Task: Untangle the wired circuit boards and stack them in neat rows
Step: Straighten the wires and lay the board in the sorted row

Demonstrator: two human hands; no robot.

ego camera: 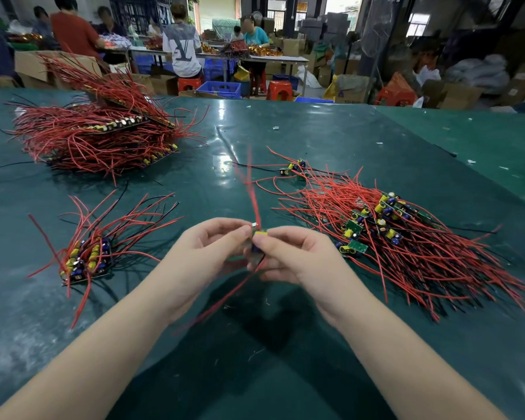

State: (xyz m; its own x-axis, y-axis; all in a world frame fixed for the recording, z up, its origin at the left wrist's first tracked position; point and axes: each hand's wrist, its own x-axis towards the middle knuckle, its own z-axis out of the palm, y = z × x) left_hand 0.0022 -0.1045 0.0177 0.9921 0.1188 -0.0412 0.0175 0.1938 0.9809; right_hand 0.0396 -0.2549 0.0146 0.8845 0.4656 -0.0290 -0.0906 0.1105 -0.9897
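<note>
Both hands meet above the middle of the green table (255,374). My left hand (208,253) and my right hand (288,256) pinch a small circuit board (259,237) with a yellow part between their fingertips. Its red wires (253,192) stick up and away, blurred, and others trail down toward me. A tangled heap of wired boards (385,228) lies to the right. On the left sits a short neat row of boards (85,259) with wires fanned outward. A big stacked pile (103,137) stands at the far left.
A few loose boards (296,168) lie beyond the right heap. Small white scraps dot the far table. Behind the table, several people sit at benches among red stools (278,89), blue crates (219,89) and cardboard boxes.
</note>
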